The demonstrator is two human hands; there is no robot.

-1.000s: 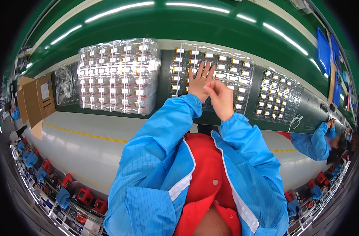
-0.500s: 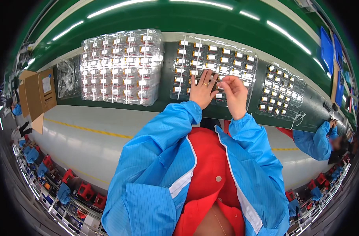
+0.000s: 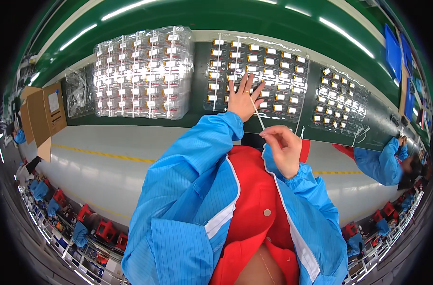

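A clear plastic tray [image 3: 277, 115] lies before me, with rows of small battery-like pieces [image 3: 268, 61] in silver and yellow, each bearing a white label. White strips run down its two left columns. My left hand [image 3: 241, 102] rests flat on the tray, fingers spread, over the third column. From beside that hand a thin white strip [image 3: 258, 114] stretches tight toward me. Its near end is pinched between the thumb and fingers of my right hand [image 3: 284, 151], which is in the air in front of the table edge.
To the left stands a stack of filled clear trays [image 3: 136, 71] with white strips along the columns. Crumpled clear plastic [image 3: 78, 92] and an open cardboard box [image 3: 45, 114] are beyond it. On the right lie another filled tray [image 3: 337, 102], loose white strips [image 3: 360, 135] and a co-worker's blue sleeve [image 3: 380, 164].
My right hand has drawn back toward me, off the tray, and the white strip now stretches out from it. My left hand remains on the tray, its fingers spread wider.
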